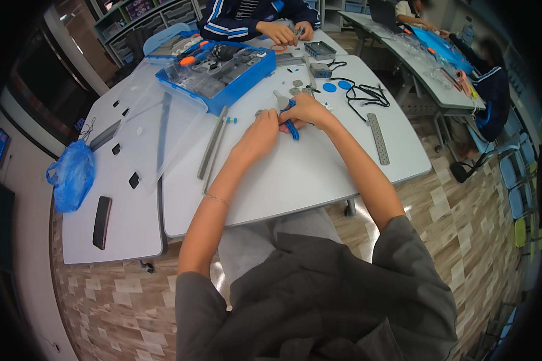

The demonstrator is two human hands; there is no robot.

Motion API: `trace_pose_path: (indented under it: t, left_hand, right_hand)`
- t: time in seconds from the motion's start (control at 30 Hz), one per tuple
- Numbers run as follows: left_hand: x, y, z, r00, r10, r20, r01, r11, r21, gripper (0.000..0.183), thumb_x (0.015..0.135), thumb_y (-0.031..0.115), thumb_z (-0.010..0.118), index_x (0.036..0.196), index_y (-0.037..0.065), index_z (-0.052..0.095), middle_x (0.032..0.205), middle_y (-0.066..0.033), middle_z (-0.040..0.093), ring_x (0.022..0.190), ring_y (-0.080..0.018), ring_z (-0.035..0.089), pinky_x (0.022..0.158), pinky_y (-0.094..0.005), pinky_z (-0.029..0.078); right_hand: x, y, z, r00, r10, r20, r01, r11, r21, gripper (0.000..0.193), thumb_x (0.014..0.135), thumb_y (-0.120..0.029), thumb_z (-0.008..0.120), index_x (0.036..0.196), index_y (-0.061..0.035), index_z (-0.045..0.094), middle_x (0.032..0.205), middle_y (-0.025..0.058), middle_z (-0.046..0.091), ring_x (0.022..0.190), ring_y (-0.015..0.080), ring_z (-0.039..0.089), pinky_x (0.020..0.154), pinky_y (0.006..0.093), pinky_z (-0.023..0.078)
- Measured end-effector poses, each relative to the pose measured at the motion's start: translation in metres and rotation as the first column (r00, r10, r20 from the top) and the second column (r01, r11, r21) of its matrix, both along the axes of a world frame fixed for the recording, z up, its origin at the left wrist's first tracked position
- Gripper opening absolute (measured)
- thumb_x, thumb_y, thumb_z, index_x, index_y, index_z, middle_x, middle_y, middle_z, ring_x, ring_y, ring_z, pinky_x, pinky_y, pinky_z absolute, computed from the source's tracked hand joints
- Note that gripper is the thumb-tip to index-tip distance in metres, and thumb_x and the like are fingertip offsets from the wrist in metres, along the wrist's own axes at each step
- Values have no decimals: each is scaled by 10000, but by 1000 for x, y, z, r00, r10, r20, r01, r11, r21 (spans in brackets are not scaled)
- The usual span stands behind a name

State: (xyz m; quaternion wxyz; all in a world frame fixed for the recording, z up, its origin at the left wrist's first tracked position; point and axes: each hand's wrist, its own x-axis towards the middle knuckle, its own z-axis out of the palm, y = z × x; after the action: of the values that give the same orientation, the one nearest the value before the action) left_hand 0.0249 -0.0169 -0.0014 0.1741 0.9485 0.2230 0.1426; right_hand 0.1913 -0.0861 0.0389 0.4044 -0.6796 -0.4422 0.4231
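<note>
Both hands meet near the middle of the white surface [316,165], around a blue handheld tool [293,132] with a pale grey head. The right hand [308,112] has its grip closed on the blue part, whose lower end slants out below the fingers. The left hand [261,135] is bent in against the same spot, fingertips close to the tool; its fingers are partly hidden, so I cannot tell whether that grip is closed on the tool or on a small part beside it. Just left of the left forearm lie two long thin grey bars [211,147], side by side. Beyond them stands an open blue box [245,88] filled with grey parts, next to a wide clear plastic lid [162,123]. Right of the hands are two blue discs [329,88], a loose black cable [370,93] and a grey strip with holes [378,139]. Farther left, a dark phone [102,222] lies near a crumpled blue plastic bag [77,175]. A wall screen [0,147] shows small pale marks on blue. Across the surface, a co-worker in a dark jacket [224,23] with white and blue stripes handles small parts.
</note>
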Motion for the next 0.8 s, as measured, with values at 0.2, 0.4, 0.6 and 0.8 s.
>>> trace_pose_path:
  t: [0.2,0.4,0.6,0.8]
  left_hand:
    - [1,3,2,998,-55,-2,55,998,21,194,966,120,521,1064,-37,464,1108,-252,556,1049,-406,559,898,-432,459]
    - [18,-2,-1,1000,-12,16,8,977,215,219,974,174,527,1080,-7,465,1034,-197,569,985,-368,582,815,-453,496]
    - [50,14,-12,999,33,24,-40,915,402,186,965,137,504,1088,2,472,980,-188,570,923,-351,604,756,-473,529]
    - [100,74,-18,990,137,-7,-120,888,444,188,945,93,501,1101,-9,476,1007,-214,579,970,-354,623,784,-466,561]
  right_hand:
    - [20,-18,-8,927,21,-375,14,996,92,267,832,-76,728,983,114,619,922,219,702,790,245,737,725,277,626]
    - [36,-34,7,953,-44,-300,137,945,298,279,849,-87,706,1010,117,606,959,215,687,854,263,732,781,315,618]
    - [38,-85,13,849,-70,-524,331,843,424,347,880,-116,699,1108,114,574,1016,215,676,938,277,712,869,361,591]
    - [20,-154,-15,772,-102,-628,342,898,275,316,895,-130,689,1107,84,593,1009,200,684,896,267,715,830,368,597]
